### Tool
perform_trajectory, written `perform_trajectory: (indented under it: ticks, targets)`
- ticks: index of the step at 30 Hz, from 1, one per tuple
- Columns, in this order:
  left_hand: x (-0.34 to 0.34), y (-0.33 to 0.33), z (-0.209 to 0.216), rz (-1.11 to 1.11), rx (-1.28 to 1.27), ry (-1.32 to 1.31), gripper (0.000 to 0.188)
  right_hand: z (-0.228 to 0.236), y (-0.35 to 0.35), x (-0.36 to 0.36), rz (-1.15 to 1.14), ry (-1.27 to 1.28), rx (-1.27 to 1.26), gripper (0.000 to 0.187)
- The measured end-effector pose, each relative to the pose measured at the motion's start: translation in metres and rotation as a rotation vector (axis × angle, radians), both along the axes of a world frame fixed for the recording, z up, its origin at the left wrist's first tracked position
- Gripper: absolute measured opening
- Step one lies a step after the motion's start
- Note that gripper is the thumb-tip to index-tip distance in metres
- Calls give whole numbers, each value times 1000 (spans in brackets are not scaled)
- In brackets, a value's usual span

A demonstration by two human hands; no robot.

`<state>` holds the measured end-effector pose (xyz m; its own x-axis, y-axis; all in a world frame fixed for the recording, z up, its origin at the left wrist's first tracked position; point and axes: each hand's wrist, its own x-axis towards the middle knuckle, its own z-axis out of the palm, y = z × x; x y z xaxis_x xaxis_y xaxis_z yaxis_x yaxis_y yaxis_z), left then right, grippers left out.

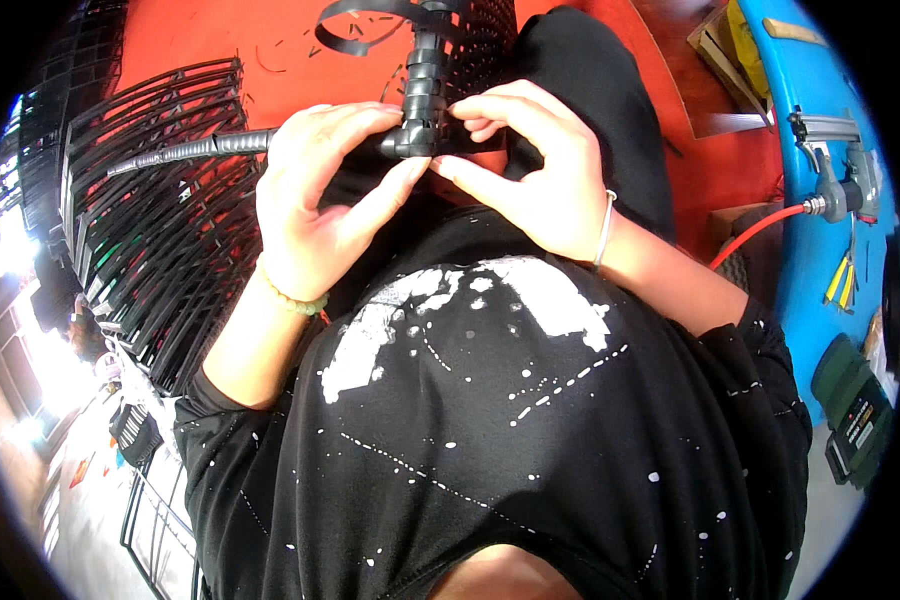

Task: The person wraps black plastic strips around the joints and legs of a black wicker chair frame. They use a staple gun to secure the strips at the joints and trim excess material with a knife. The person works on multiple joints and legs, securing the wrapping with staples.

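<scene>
Red floor (195, 35), blue table (802, 300); fingers (515, 112) on frame (417, 138)

Red floor (185, 45) at 12 o'clock, w/ blk scraps (269, 67) on it. Blue tabletop (800, 75) approx. 3 o'clock: grey hose-fed tool (850, 196), yellow-handled tool (843, 284) nr its 6 o'clock, tan wood pc. (792, 31) approx. 2 o'clock.

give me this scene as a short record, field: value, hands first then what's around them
left hand: thumb and fingertips at the black wrapped joint
right hand: thumb and fingertips at the joint's right side; grip unclear
above joint: loop of black strip
to the left: stacked black curved bars
to the right: blue surface bearing a tool with red hose
</scene>
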<state>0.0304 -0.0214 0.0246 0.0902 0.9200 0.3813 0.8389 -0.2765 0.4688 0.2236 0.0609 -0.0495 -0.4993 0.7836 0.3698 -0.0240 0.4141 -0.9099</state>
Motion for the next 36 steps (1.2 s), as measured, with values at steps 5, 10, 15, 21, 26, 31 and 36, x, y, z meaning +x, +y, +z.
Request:
perform_trajectory:
  ticks: [5, 10, 15, 21, 26, 31, 36]
  targets:
    - [3, -2, 4, 33, -52, -4, 40, -4, 2, -1, 5, 23, 26, 34]
    - [3, -2, 5, 35, -59, -15, 40, -4, 6, -2, 51, 65, 56, 34]
    - [6, -2, 6, 38, -39, 15, 39, -3, 5, -2, 22, 91, 68, 33]
    - [-5, 0, 13, -29, -109, -24, 32, -2, 6, 2, 25, 60, 123, 27]
    - [-12, 10, 31, -114, -222, 52, 27, -1, 20, 4, -28, -2, 454, 20]
    - [-21, 22, 41, -130, -408, -3, 25, 0, 26, 2, -58, -3, 607, 20]
    - [-22, 20, 39, -109, -407, -34, 24, 0, 24, -1, -71, -2, 635, 18]
